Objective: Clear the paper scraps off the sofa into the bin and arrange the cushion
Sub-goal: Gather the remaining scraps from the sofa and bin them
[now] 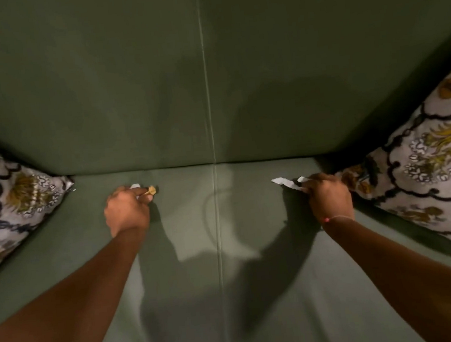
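paper scraps point(287, 183) pinched in both hands (no writing legible) on sofa point(186, 229).

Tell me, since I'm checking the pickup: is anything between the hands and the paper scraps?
Nothing visible. The left hand already pinches a tan scrap and a white scrap; the right hand grips a white paper strip. The bin is out of view.

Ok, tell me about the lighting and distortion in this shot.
Head view: dim, light from behind the person throws arm shadows forward across the sofa seat; wide-angle lens bows the backrest and the cushions; left hand and right hand look slightly soft.
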Demonstrator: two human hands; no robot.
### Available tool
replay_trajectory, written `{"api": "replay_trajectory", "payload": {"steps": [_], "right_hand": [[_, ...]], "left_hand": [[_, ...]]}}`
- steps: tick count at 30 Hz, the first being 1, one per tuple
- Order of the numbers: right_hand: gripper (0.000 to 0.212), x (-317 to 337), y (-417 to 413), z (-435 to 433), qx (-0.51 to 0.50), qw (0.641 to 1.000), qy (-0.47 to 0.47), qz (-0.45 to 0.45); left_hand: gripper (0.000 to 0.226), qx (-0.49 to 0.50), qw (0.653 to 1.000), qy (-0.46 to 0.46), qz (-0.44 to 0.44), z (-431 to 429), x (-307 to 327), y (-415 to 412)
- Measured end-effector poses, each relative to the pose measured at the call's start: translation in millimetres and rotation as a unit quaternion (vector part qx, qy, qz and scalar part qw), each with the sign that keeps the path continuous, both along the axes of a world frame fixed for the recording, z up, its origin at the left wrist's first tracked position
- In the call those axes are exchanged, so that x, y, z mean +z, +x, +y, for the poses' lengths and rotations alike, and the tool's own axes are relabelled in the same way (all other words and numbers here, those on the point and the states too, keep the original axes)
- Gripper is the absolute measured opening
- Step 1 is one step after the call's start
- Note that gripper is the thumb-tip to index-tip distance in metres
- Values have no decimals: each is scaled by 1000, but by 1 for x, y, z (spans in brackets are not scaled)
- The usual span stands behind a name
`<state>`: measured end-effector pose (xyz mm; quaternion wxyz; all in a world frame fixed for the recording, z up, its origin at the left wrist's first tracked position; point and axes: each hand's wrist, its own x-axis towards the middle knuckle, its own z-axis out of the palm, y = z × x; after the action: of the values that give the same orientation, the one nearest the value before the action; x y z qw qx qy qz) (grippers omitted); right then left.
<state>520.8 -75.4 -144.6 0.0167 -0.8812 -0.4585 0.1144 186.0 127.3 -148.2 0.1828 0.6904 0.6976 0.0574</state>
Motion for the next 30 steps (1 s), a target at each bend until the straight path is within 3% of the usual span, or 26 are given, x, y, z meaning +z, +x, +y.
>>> {"api": "replay_trajectory", "payload": {"steps": [4, 9, 11, 14, 17, 21, 23, 26, 30], "right_hand": [[19, 8, -35, -2, -107, 988, 21, 105], [16, 20, -145, 4, -227, 924, 77, 298], [13, 20, -203, 6, -236, 907, 74, 341], [14, 19, -292, 11, -219, 894, 63, 385], [14, 7, -392, 13, -195, 885, 45, 420], [10, 11, -527, 13, -168, 856, -15, 489], [22, 16, -592, 11, -132, 849, -58, 509], [5, 7, -675, 5, -68, 864, -114, 485], [16, -12, -768, 3, 37, 881, -186, 434]], "left_hand": [[23, 33, 996, -37, -71, -26, 9, -14], [29, 101, 958, -131, -232, -64, 21, -79], [34, 120, 953, -136, -243, -78, 27, -119], [34, 153, 957, -95, -226, -103, 35, -185], [16, 199, 947, -107, -230, -134, 37, -272], [28, 276, 937, -116, -181, -182, 39, -395], [26, 340, 915, -119, -181, -199, 40, -453], [16, 419, 878, -152, -174, -217, 29, -528], [42, 480, 844, -188, -150, -240, -26, -616]]}}
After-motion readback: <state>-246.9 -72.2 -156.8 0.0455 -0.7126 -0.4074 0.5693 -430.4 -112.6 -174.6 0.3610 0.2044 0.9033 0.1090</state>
